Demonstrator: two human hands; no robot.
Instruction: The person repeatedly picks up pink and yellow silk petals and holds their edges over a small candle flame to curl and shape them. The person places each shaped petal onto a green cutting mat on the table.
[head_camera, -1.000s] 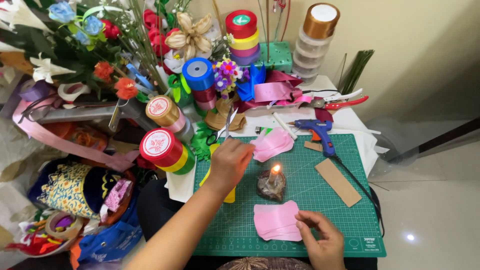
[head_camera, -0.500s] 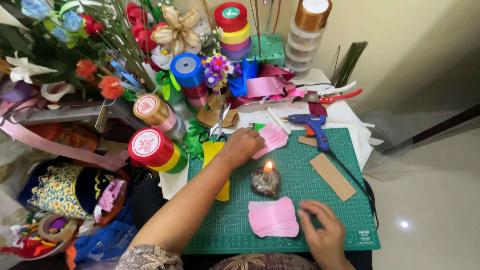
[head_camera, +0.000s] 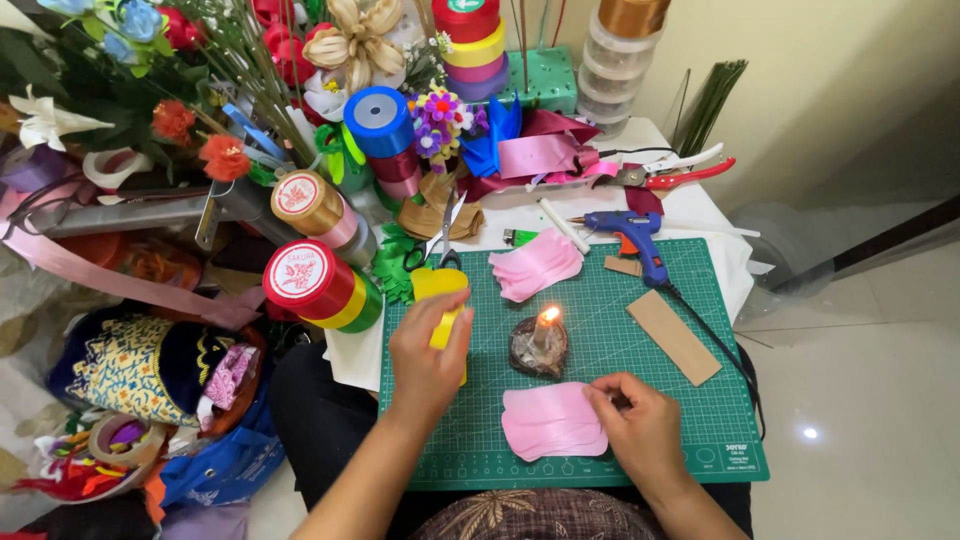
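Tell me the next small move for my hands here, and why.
Probably lift one pink petal off the near stack with the right hand. Its fingers already pinch the stack's edge, the candle is lit just beyond it, and the left hand rests on the yellow piece, clear of the flame.

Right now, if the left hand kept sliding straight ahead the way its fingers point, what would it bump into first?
The left hand already lies on the yellow strip. Straight past that, it would likely meet the scissors first, though depth is hard to judge.
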